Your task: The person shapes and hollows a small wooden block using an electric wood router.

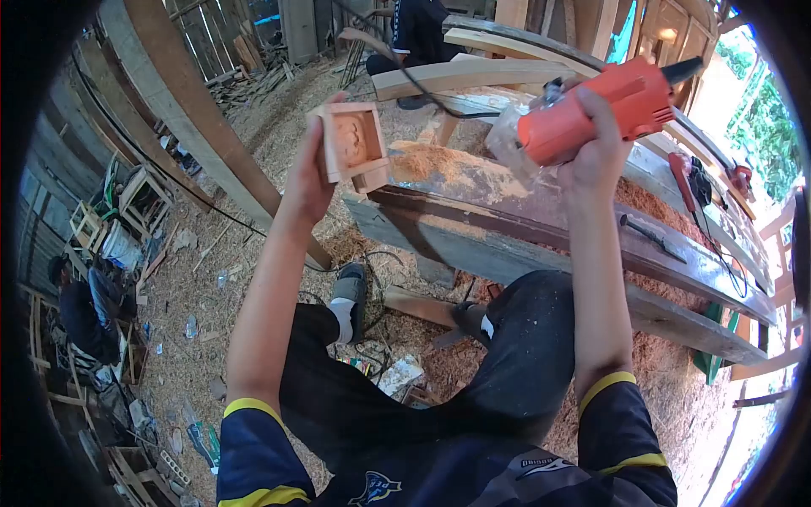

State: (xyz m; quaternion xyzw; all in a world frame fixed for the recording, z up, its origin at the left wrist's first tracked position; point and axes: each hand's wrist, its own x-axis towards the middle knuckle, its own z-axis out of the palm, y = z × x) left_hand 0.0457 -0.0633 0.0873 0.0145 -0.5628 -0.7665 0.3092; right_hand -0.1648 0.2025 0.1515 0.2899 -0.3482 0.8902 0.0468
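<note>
My left hand (312, 173) is closed around the side of a small square wooden block (336, 152) whose face has a hollowed recess with uneven carving inside. In my right hand (596, 156) is an orange-red trim router (629, 93), held on its side, its black cord end at upper right. A clear plastic base (509, 144) on the router points left toward the block. Block and router are apart, both raised over a wooden workbench (498, 198) strewn with sawdust. The router bit cannot be made out.
A chisel-like dark tool (652, 239) lies on the bench, with a red power tool (681, 181) further right. Curved timber (473, 76) lies behind. A leaning beam (186, 101) stands at left. One person sits at far left (84, 313), another at the back (416, 34).
</note>
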